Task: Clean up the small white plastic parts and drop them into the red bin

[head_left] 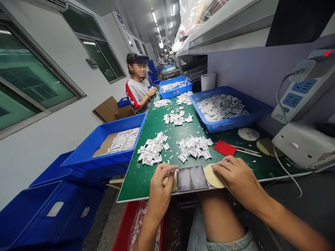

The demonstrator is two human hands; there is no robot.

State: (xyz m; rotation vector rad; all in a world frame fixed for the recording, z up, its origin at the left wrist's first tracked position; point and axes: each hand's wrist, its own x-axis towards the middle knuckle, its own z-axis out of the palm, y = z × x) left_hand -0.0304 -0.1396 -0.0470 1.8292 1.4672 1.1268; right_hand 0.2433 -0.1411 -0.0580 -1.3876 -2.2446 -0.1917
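The left hand (161, 183) sits at the lower middle of the frame, thumb and index finger drawn close, with a small white bit (177, 170) at their tips. Blur hides whether they truly grip it. A yellow disc (175, 184) shows partly behind that hand.

The right hand (231, 174), to the right of the lower middle, has its fingers bent and little spread. Their tips rest on or just over a second disc (214, 178); I cannot tell whether they pinch anything.

Between the hands, at the table's near edge, lie two dark pads (198, 177), side by side and dusted pale. Just beyond them on the green table (141, 177) are two piles of white parts, a left pile (153, 149) and a right pile (195, 146). More fill the blue basket (209, 126) right of the frame's centre. A red piece (225, 148) lies just above the right hand.

The step in hand looks like close fingertip handling of a small white part at the pads, with the right hand at its disc. From here, a move would call for a light, exact pinch on the left and steady fingertips on the right, both kept low so that the near piles are not knocked.
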